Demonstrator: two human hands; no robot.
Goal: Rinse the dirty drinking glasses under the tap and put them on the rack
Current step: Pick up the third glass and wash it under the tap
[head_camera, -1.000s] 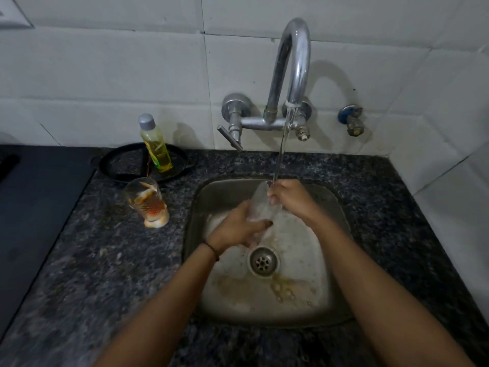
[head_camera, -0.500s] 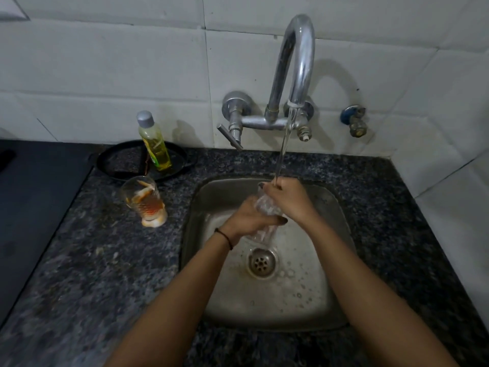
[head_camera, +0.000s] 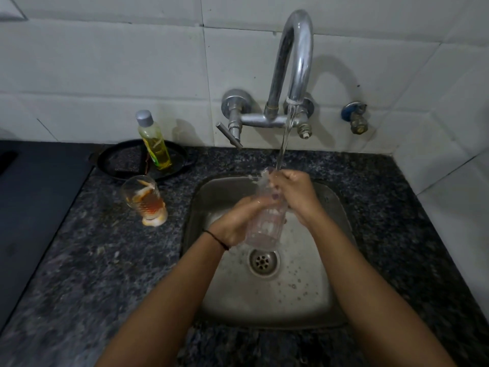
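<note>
Head view: the glass (head_camera: 264,223) now stands steeper over the sink (head_camera: 336,200) than a second ago, left hand (head_camera: 238,221) gripping its side, right hand (head_camera: 293,192) pinching the rim under the tap (head_camera: 296,62), so rinsing continues while the second glass (head_camera: 143,198) waits on the counter

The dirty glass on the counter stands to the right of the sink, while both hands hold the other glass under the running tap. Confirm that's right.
Not quite. The head view shows the dirty glass on the counter left of the sink, not right. The rest holds: the left hand and right hand hold the other glass under the running tap.
</note>
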